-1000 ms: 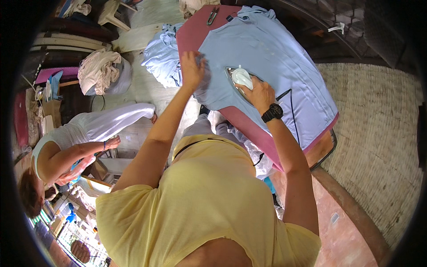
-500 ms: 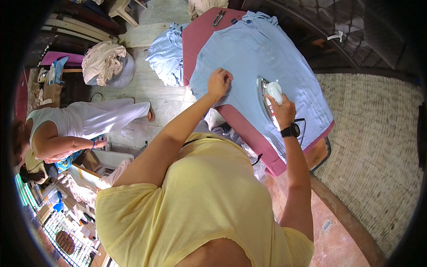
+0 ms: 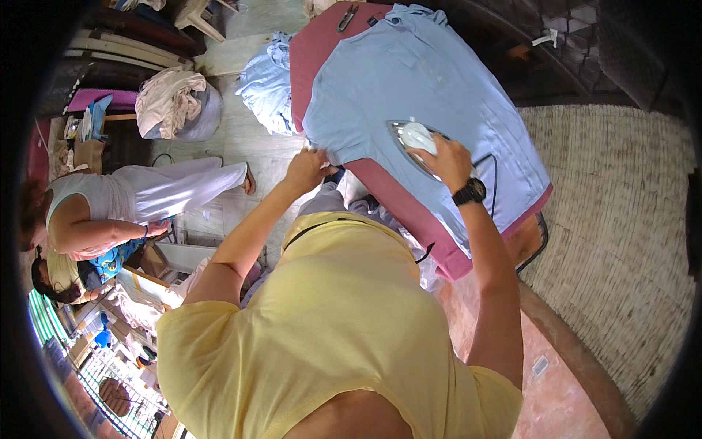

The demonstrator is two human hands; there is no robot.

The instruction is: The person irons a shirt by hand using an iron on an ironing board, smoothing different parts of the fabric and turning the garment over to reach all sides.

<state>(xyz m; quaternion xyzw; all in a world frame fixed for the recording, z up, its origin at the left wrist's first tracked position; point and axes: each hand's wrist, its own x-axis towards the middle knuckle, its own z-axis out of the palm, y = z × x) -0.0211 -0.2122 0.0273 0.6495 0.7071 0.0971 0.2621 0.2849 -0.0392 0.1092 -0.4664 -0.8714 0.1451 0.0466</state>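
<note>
Iron has been shifted leftward in right fingers; shirt beyond mostly smoothed, far end rumpled; hold by left fingers unclear.

My left arm rises from the lower left of the frame, slanting up and right with a slight bend at the elbow. My left hand is just left of the frame's middle, its fingers bent and pointing right; whether the tips pinch together I cannot tell. My right arm comes up from the lower right, nearly straight, tilting a little left toward the top. My right hand is right of centre, higher in the frame than the left one, knuckles up, fingers curled in a firm grip, thumb side toward the left. My torso fills the lower middle.
</note>
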